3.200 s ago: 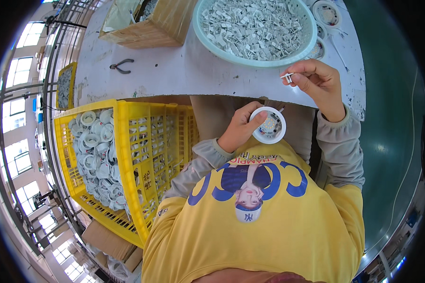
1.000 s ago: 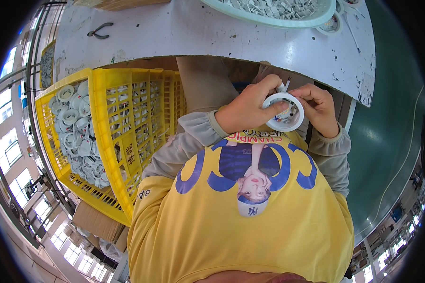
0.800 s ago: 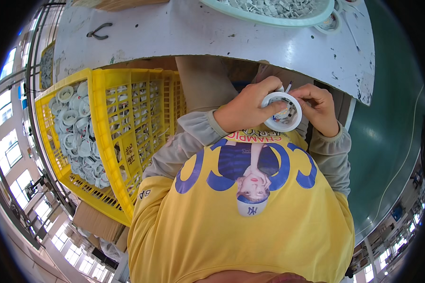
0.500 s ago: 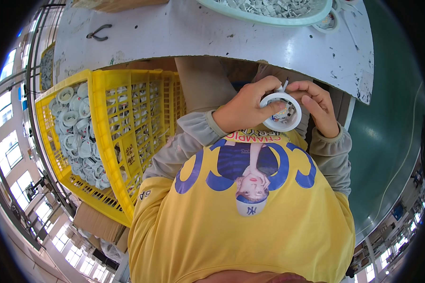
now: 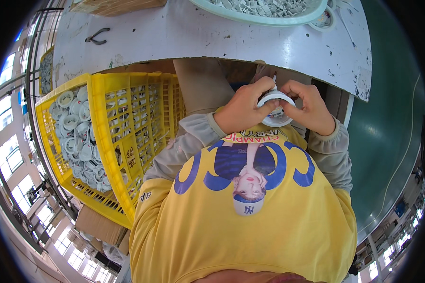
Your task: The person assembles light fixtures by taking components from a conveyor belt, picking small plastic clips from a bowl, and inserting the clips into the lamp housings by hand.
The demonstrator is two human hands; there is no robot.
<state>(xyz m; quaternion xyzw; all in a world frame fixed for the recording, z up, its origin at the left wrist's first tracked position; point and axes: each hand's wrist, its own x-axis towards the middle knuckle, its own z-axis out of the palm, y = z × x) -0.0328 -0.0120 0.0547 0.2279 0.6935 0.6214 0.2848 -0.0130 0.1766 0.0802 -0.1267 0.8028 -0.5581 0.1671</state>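
A round white lamp housing (image 5: 277, 120) with small electronic parts inside is held up in front of my chest, tilted. My left hand (image 5: 247, 104) grips its left side, thumb over the rim and pressing into the inside. From the other side my right hand (image 5: 308, 106) closes on the far rim, its thumb also reaching in and its fingers curled behind. A thin stub or wire stands up between the fingertips at the far edge. What the fingers touch inside the housing is partly hidden.
A yellow plastic crate (image 5: 97, 137) full of white lamp housings (image 5: 72, 121) stands at my left. On the white table (image 5: 174, 40) ahead lie pliers (image 5: 97, 36), a pale green basin (image 5: 264, 20) of small white parts, another round housing (image 5: 324, 21) and a cardboard box (image 5: 118, 5).
The lamp housing has tipped so its opening shows narrower. My right hand has moved left onto its far rim, thumb now inside. The view has shifted slightly.
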